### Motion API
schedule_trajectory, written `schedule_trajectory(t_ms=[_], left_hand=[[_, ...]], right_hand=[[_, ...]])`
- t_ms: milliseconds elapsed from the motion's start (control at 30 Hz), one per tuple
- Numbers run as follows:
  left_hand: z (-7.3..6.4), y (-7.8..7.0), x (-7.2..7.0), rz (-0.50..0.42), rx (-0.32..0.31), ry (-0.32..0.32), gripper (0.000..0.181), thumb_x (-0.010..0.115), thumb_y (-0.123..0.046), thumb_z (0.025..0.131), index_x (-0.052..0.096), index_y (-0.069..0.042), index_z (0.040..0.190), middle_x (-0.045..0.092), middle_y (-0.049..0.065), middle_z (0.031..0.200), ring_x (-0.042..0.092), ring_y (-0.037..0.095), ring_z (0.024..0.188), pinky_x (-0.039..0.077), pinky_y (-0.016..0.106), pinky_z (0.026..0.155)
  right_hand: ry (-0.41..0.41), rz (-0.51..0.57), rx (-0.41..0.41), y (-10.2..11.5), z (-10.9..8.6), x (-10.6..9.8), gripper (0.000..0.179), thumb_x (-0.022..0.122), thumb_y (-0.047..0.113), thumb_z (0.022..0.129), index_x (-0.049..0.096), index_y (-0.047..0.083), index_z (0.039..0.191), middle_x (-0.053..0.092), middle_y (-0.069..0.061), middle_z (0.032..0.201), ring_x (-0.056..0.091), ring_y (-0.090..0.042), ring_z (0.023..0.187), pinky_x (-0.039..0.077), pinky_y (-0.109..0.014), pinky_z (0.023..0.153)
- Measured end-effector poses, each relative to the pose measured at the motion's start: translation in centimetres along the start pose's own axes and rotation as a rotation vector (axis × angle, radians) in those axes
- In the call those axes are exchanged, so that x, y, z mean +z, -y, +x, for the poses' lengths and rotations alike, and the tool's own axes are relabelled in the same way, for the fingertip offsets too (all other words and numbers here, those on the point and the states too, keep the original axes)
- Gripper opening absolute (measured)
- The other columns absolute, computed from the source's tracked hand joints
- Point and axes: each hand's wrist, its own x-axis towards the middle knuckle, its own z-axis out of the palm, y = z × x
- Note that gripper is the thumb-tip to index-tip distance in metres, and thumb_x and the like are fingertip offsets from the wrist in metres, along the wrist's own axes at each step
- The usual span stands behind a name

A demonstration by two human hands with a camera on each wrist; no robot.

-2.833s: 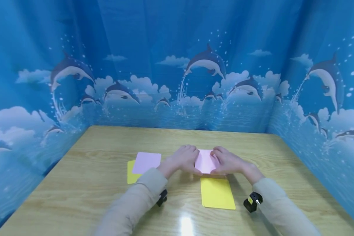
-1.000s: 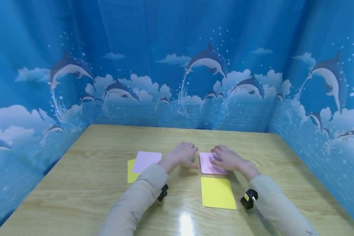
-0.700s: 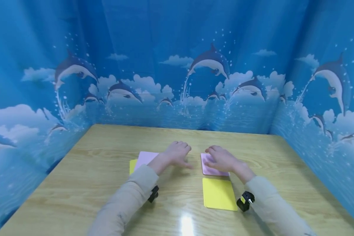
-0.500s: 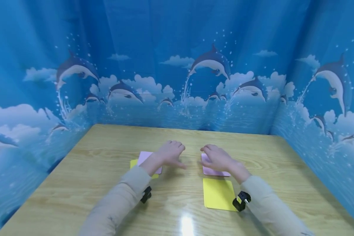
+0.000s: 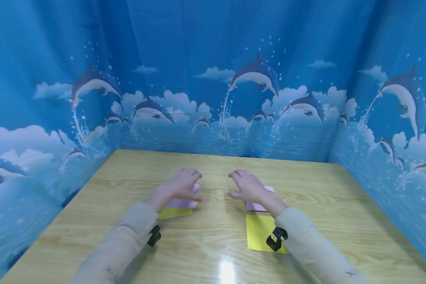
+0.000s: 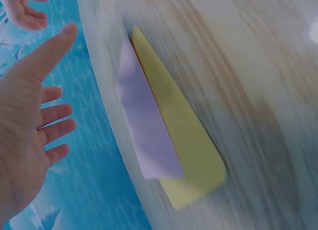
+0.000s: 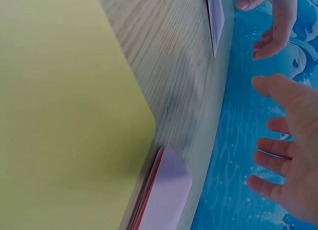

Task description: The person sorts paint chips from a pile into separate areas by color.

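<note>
My left hand [image 5: 180, 185] hovers above the left pair of cards with fingers spread and nothing held. Beneath it, a lilac card [image 6: 146, 120] lies partly over a yellow card [image 6: 186, 140], both flat on the table. My right hand [image 5: 247, 187], also holding nothing, hovers just left of and partly over a lilac stack [image 5: 256, 207]. In the right wrist view, red layers show along the edge of that lilac stack [image 7: 166, 197]. A yellow stack [image 5: 258, 230] lies nearer me, below the right wrist camera. Both palms face inward, with a gap between the hands.
The wooden table [image 5: 213, 244] carries a bright light reflection near its front. A blue curtain [image 5: 213, 130] printed with dolphins and clouds encloses the back and both sides. Small black cameras [image 5: 277, 238] sit on both wrists.
Earlier both hands held the right lilac stack; they have let it go. The left hand has moved left above the other pair, and the right hand has shifted left too.
</note>
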Motion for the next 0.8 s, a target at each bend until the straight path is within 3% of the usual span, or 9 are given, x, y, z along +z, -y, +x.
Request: schedule_trajectory(t_ms=[400, 633, 800], left_hand=[[-2.9, 3.2, 0.8, -0.019, -0.052, 0.013, 0.09, 0.073, -0.057, 0.067, 0.047, 0.002, 0.129, 0.047, 0.019, 0.13, 0.041, 0.035, 0.122, 0.029, 0.05, 0.103], [-3.9, 4.2, 1.3, -0.058, -0.113, 0.063, 0.091, 0.074, -0.057, 0.066, 0.046, -0.001, 0.131, 0.045, 0.017, 0.133, 0.039, 0.034, 0.124, 0.026, 0.051, 0.104], [-4.3, 4.5, 1.6, -0.067, -0.106, 0.08, 0.09, 0.073, -0.057, 0.066, 0.046, 0.0, 0.13, 0.046, 0.018, 0.132, 0.039, 0.035, 0.123, 0.026, 0.051, 0.104]], right_hand=[[0.011, 0.02, -0.004, 1.9, 2.3, 0.8, 0.061, 0.069, 0.035, 0.082, 0.049, -0.001, 0.128, 0.049, -0.018, 0.125, 0.047, -0.032, 0.114, 0.043, -0.044, 0.09], [0.051, 0.058, -0.045, 3.6, 3.9, 1.4, 0.066, 0.071, 0.036, 0.079, 0.048, -0.001, 0.129, 0.049, -0.017, 0.125, 0.047, -0.031, 0.113, 0.042, -0.043, 0.091], [0.096, 0.053, -0.06, 5.0, 5.2, 2.2, 0.07, 0.071, 0.04, 0.079, 0.047, 0.001, 0.131, 0.047, -0.017, 0.128, 0.046, -0.029, 0.115, 0.041, -0.041, 0.093]])
